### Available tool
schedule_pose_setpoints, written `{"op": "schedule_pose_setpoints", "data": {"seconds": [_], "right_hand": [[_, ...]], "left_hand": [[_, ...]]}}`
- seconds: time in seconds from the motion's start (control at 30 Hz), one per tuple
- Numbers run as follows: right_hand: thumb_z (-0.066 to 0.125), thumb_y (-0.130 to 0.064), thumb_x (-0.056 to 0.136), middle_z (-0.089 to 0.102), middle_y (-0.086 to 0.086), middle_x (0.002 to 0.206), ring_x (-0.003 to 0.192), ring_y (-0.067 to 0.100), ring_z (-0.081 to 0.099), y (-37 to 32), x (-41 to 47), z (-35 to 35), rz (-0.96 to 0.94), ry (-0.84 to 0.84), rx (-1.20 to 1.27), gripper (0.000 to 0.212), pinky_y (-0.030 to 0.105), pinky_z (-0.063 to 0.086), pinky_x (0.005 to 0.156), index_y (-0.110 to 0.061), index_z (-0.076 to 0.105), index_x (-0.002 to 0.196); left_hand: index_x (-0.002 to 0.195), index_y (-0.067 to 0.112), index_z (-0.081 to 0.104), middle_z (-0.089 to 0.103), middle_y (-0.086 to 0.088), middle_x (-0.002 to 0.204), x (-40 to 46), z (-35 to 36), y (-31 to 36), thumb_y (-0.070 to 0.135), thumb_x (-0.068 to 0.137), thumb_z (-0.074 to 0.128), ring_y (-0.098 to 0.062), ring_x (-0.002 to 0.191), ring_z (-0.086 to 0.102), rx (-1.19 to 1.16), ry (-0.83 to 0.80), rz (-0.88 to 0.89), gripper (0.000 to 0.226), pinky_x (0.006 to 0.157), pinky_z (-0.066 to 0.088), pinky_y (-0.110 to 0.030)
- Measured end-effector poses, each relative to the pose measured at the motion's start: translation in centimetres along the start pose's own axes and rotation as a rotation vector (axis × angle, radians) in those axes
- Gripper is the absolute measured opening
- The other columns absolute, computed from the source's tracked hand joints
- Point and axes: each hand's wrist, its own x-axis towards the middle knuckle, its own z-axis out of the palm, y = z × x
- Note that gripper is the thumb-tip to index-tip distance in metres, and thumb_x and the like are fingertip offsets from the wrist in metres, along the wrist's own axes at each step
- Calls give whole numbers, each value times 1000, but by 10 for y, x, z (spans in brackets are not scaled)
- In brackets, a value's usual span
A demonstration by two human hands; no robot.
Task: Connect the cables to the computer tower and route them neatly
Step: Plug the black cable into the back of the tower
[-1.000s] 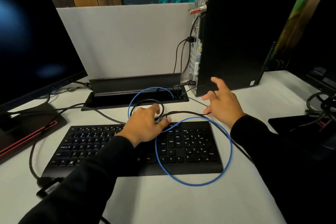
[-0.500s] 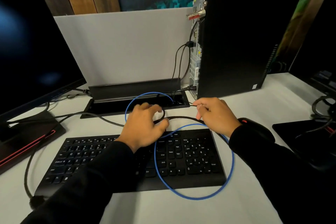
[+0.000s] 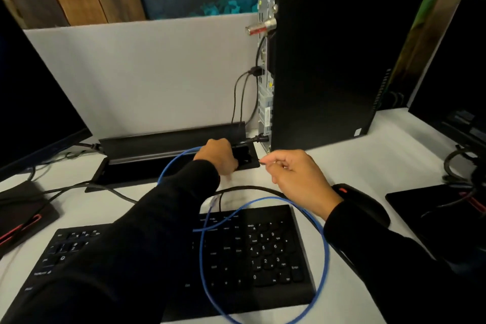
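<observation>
- We stand the black slab-sided computer tower (image 3: 336, 60) upright at the back of the white table (image 3: 394, 166), its bare-metal port panel turned left so the sockets face our hands.
- Our right hand (image 3: 297, 179) pinches the small dark plug end of a thin black cable (image 3: 252, 188) between thumb and curled fingers, holding it just beside the tower's lower rear corner, probably to line it up with a port there.
- Our left hand (image 3: 219, 156) reaches over the open black cable tray (image 3: 168, 144) recessed in the table; its fingers curl downward at the tray's edge, but we cannot tell whether they hold anything.
- The smooth blue network cable (image 3: 322, 231) lies in a loose loop over the matte black keyboard (image 3: 263, 258) and arcs up behind our left wrist; its clear plug rests free on the table, so we judge it not yet connected.
- Several rubbery black cables (image 3: 240, 97) already hang from the panel down into the tray.
- A glossy black mouse (image 3: 365, 202) sits by our right sleeve.
</observation>
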Motion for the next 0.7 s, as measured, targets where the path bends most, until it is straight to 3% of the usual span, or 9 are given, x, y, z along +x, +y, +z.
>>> {"op": "schedule_pose_setpoints", "data": {"seconds": [0.1,0.33,0.5,0.6,0.7], "right_hand": [[56,-15,102,69,11,74,62,12,59,10,11,4,-9,32,-25,24,2,39,62,-22,76,113],[56,-16,101,67,-6,65,62,12,63,32,26,23,19,-20,-98,23,19,46,61,-23,77,108],[55,-18,102,67,-5,65,62,9,62,35,27,20,25,-36,-84,23,18,44,60,-23,75,110],[56,-20,103,67,-10,70,68,7,64,35,27,21,34,-47,-88,22,17,44,62,-24,75,111],[56,-20,103,68,-9,70,69,9,65,37,27,20,27,-50,-90,22,18,44,64,-25,76,111]], "left_hand": [[99,9,66,64,-11,100,15,-3,3,29,97,59,-25,82,55,63,-68,2,21,72,43,-30],[109,17,69,66,-3,98,30,15,-16,26,96,67,-19,91,58,-79,-51,58,16,82,44,-28],[130,33,66,68,7,120,36,4,-22,26,102,58,-15,112,60,-34,-214,248,30,109,43,-34],[130,38,65,65,16,125,39,3,-25,23,104,52,-9,115,57,-8,-306,287,33,109,36,-26],[122,41,62,65,10,121,41,0,-25,23,102,51,-13,112,58,30,-317,280,29,104,38,-29]]}}
